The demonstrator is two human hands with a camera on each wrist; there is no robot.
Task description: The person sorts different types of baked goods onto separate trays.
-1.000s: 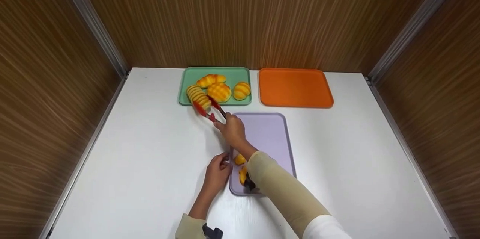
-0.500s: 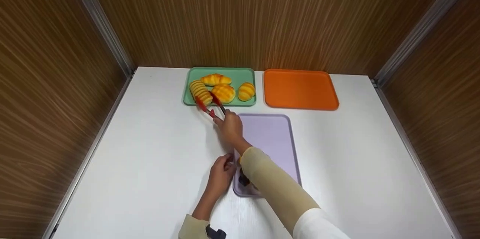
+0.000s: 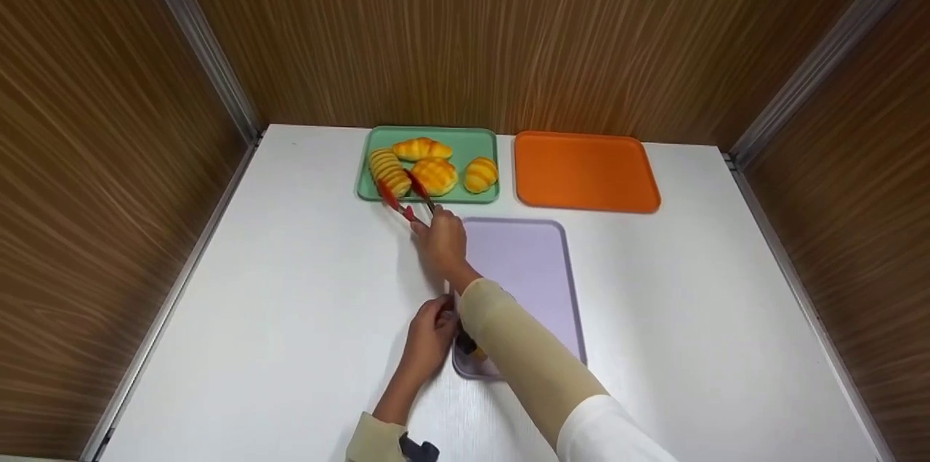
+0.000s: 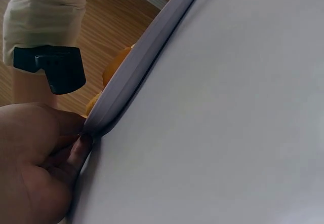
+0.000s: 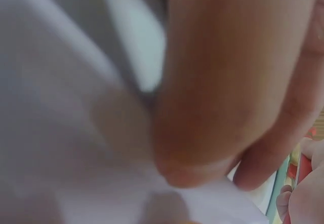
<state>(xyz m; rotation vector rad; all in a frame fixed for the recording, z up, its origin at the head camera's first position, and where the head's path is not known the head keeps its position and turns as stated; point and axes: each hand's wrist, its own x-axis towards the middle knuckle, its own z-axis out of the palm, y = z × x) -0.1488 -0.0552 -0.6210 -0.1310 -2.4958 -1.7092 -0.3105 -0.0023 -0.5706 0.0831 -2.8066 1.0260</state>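
Note:
My right hand [image 3: 445,238] holds tongs with red tips [image 3: 390,196], reaching to the front left of the green tray [image 3: 468,142]. The parted tips stand on either side of the near end of a long striped bread roll [image 3: 387,168]; whether they press on it I cannot tell. At the lower left of the lavender tray [image 3: 516,251], my left hand [image 3: 427,335] pinches the rim with curled fingers, as the left wrist view shows of the tray edge [image 4: 126,82]. Large blurred fingers [image 5: 217,82] fill most of the right wrist view.
Beside the striped roll lie a croissant [image 3: 421,149], a round scored bun [image 3: 434,176] and a small striped roll [image 3: 481,175]. An orange tray [image 3: 585,171] stands at the back right. Bread pieces [image 4: 115,66] on the lavender tray are mostly hidden by the right forearm. Wood-grain walls [image 3: 465,33] enclose the table.
The tongs have moved slightly forward, their tips further up along the striped roll. My left hand stays at the tray rim. The head view has shifted a little.

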